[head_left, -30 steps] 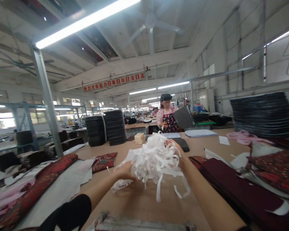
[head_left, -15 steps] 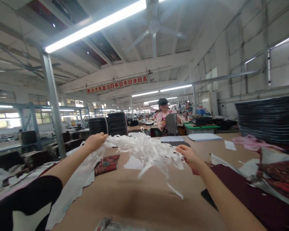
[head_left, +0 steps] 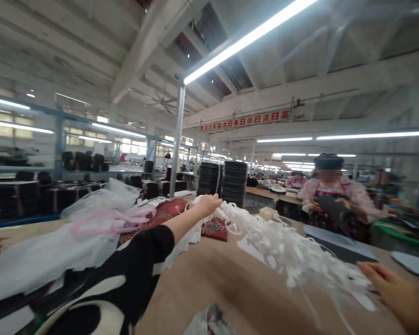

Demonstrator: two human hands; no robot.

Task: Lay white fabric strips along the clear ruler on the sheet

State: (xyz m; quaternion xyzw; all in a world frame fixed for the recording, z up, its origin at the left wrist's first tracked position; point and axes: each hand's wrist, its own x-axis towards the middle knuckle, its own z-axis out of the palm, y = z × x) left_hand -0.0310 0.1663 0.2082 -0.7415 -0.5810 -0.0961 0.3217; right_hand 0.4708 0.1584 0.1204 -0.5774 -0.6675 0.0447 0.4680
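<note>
A tangled bundle of narrow white fabric strips (head_left: pixel 282 246) stretches across above the brown table, loose ends hanging down. At its left end, my left hand (head_left: pixel 210 204) is closed round the strips, arm reaching forward. My right hand (head_left: pixel 393 286), slightly blurred, grips the other end near the right edge of the view. A folded red patterned cloth (head_left: pixel 214 229) lies beneath and beside the bundle's left part. White sheet material (head_left: pixel 183 246) lies under my left forearm.
The brown tabletop (head_left: pixel 202 288) spreads in front, with a clear plastic bag (head_left: pixel 209 321) at its near edge. Sheer white material (head_left: pixel 56 251) and pink strips (head_left: pixel 108 222) lie to the left. Dark stacks (head_left: pixel 234 181) stand ahead; a co-worker (head_left: pixel 335 195) handles a dark piece across the table.
The view has turned left, so the surroundings appear farther right. The strip bundle is drawn out longer between my hands, which now appear farther apart. Both hands keep hold.
</note>
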